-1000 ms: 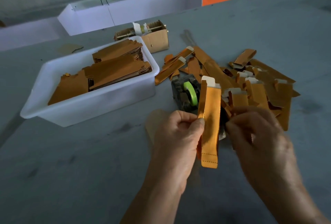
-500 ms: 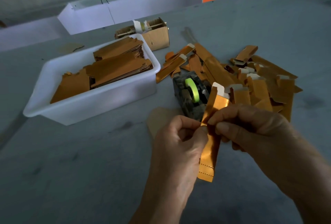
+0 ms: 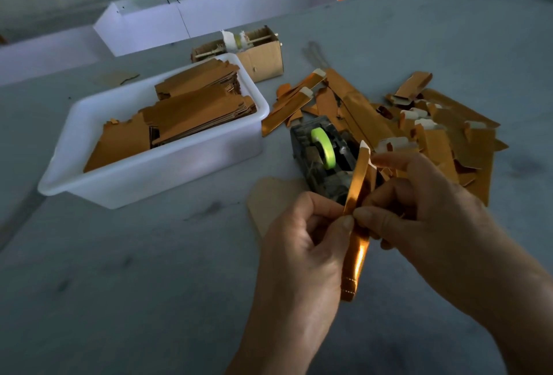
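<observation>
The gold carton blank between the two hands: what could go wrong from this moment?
The left hand and right hand pinch the gold carton blank near its middle only, so the thin card may crease in a wrong place. The tape dispenser stands close behind it; the upper flap could catch there.

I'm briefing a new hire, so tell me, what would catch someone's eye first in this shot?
The glossy orange carton blank catches the light, pinched between left hand and right hand low in the middle. Behind it sits a tape dispenser with a lime-green roll, a white tub of flat blanks to its left, a loose orange pile to its right.
</observation>
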Action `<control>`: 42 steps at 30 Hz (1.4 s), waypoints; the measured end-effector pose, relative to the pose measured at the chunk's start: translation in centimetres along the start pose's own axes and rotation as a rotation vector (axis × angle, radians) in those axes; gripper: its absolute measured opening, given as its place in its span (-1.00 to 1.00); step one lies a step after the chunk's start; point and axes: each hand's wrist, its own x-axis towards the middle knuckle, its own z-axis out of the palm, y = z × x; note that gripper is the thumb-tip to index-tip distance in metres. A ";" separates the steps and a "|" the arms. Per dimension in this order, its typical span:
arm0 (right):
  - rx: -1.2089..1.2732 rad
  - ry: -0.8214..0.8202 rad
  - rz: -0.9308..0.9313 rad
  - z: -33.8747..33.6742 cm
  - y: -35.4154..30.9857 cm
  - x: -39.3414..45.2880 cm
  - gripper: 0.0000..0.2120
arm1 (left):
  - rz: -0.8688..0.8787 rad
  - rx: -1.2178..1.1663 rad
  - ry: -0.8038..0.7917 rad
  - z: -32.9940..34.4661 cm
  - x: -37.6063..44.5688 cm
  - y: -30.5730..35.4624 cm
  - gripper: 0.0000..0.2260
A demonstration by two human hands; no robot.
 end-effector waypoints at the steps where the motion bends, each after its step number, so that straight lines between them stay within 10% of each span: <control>1: -0.024 0.012 0.010 0.0 -0.1 0.0 -0.43 | 0.005 0.010 -0.011 -0.1 0.0 -0.1 -0.87; 22: -0.315 0.109 0.107 -0.3 -1.8 -1.2 -0.33 | 0.076 0.033 0.149 0.3 -1.1 0.4 -0.86; 29: 0.428 -0.141 0.163 -0.1 -0.9 -0.9 -0.68 | 0.081 0.099 0.120 -0.6 -0.8 -0.1 -0.75; 35: -0.110 0.258 0.043 -2.3 1.0 3.6 -0.90 | -0.005 0.735 0.388 -4.1 1.1 -2.2 -0.60; 42: -0.310 0.503 0.054 -1.5 2.8 4.2 -0.61 | -0.243 0.645 0.366 -4.4 3.7 -4.2 -0.53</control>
